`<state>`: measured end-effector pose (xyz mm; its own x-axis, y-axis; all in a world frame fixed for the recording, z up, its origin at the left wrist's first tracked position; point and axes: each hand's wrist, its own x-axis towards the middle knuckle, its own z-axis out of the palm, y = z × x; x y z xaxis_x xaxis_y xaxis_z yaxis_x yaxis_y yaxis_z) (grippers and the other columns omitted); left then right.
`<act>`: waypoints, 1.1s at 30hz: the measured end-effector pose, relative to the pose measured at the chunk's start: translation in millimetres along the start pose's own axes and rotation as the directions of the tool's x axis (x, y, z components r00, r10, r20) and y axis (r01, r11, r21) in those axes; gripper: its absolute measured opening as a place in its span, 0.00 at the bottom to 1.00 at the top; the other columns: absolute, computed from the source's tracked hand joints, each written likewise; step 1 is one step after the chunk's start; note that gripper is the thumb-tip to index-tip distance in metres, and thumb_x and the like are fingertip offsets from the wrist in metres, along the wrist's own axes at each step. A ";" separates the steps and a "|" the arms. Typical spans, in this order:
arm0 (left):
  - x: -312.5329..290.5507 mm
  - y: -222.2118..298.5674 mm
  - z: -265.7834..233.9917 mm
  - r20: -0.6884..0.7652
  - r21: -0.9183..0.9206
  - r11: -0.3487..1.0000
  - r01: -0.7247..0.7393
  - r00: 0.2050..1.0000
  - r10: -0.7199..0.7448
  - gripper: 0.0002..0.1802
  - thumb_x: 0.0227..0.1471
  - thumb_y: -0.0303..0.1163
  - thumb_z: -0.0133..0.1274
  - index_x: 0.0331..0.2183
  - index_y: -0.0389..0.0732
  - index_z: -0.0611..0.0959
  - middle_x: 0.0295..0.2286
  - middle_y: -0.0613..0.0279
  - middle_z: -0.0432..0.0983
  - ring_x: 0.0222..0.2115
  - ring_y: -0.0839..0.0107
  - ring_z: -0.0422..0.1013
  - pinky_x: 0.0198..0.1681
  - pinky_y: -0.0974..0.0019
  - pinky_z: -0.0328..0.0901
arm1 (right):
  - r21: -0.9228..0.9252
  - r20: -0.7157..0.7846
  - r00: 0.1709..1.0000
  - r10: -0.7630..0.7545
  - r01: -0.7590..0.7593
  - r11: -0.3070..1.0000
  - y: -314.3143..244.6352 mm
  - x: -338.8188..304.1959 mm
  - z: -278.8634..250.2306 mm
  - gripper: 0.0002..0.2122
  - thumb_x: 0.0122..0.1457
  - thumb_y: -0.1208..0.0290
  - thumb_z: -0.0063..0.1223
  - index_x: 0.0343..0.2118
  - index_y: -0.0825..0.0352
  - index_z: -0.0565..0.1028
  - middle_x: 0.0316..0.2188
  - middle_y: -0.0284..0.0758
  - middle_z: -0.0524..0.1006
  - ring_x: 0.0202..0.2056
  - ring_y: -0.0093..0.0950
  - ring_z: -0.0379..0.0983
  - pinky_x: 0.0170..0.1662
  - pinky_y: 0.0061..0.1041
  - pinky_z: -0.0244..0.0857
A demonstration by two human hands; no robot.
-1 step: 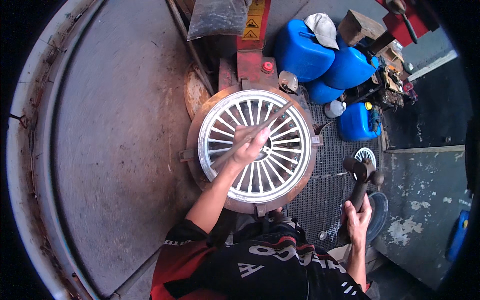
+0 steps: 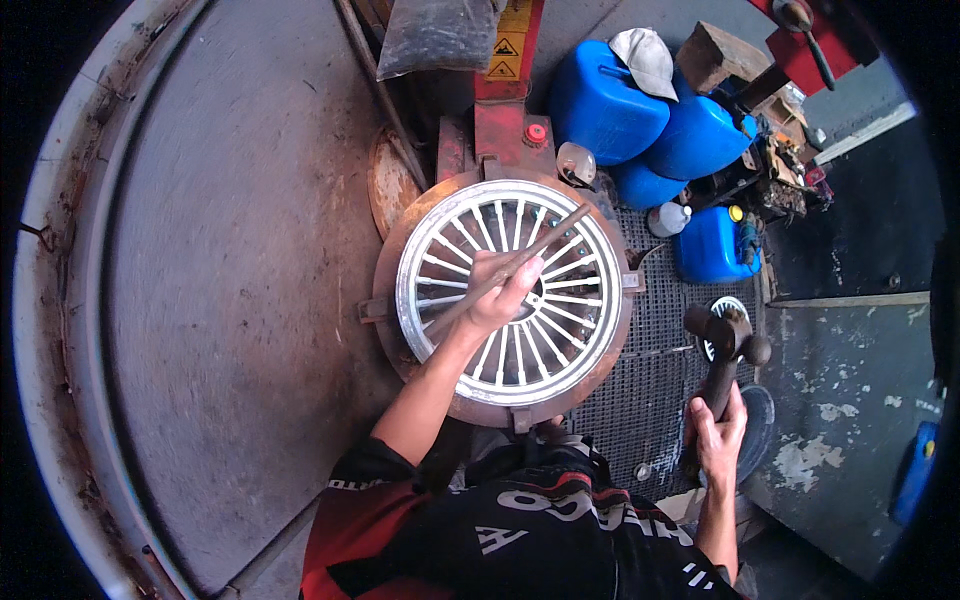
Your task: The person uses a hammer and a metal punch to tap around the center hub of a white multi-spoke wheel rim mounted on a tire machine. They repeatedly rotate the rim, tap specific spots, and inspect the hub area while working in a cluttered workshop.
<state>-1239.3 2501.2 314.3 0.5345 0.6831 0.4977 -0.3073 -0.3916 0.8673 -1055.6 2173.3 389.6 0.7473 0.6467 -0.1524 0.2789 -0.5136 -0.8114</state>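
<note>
A silver multi-spoke wheel rim lies face up on a rusty round turntable with clamp blocks around its edge. Over the rim's centre, my left hand is closed around a metal rod. The rod slants from the near left to the far right above the spokes; whether its far end touches the rim I cannot tell. Off to the right of the turntable, my right hand grips the handle of a ball-peen hammer, its head raised away from the rim.
Blue jerrycans, one topped by a light cap, stand at the far right. A smaller blue canister and a white bottle are nearer. A red machine column rises behind the turntable. Black grid matting covers the right floor.
The hammer in my right hand has shifted very slightly farther from me. The rod's far end sits a touch more to the right.
</note>
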 end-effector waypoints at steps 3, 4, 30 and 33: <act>3.8 8.2 5.0 -0.010 -0.054 0.997 0.048 0.999 -0.049 0.18 0.54 0.30 0.51 0.15 0.35 0.72 0.09 0.66 0.60 0.09 0.75 0.58 0.16 0.66 0.51 | 0.081 0.103 0.995 0.004 -0.013 0.997 -63.1 7.4 2.1 0.22 0.54 0.69 0.62 0.47 0.75 0.68 0.22 0.33 0.72 0.21 0.22 0.70 0.24 0.24 0.65; 3.2 7.5 3.1 0.001 -0.050 0.999 0.020 1.000 -0.020 0.18 0.55 0.31 0.52 0.16 0.34 0.74 0.09 0.65 0.61 0.10 0.75 0.59 0.16 0.66 0.52 | 0.077 0.139 0.990 -0.014 0.003 0.997 -78.6 9.9 2.8 0.23 0.53 0.69 0.62 0.48 0.75 0.67 0.22 0.33 0.72 0.22 0.23 0.70 0.25 0.25 0.65; 5.0 -1.6 12.5 0.209 0.074 0.996 0.053 0.976 -0.068 0.13 0.54 0.33 0.54 0.27 0.32 0.83 0.13 0.55 0.71 0.14 0.67 0.71 0.18 0.65 0.61 | -0.078 0.349 0.776 -0.525 0.583 0.809 -175.2 55.4 36.6 0.18 0.50 0.73 0.61 0.43 0.71 0.69 0.21 0.43 0.75 0.22 0.34 0.76 0.27 0.28 0.67; 2.2 1.8 16.7 0.207 0.062 0.998 0.022 0.978 -0.035 0.16 0.54 0.37 0.54 0.24 0.34 0.81 0.12 0.54 0.68 0.13 0.67 0.68 0.18 0.64 0.59 | -0.139 0.460 0.801 -0.384 0.492 0.859 -192.0 53.7 35.9 0.18 0.50 0.73 0.59 0.43 0.71 0.69 0.23 0.46 0.75 0.26 0.42 0.78 0.29 0.32 0.68</act>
<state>-1225.6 2491.7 317.0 0.6964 0.5535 0.4568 -0.2462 -0.4136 0.8765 -1090.7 2326.9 516.9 0.2139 0.9744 -0.0699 0.6914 -0.2015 -0.6939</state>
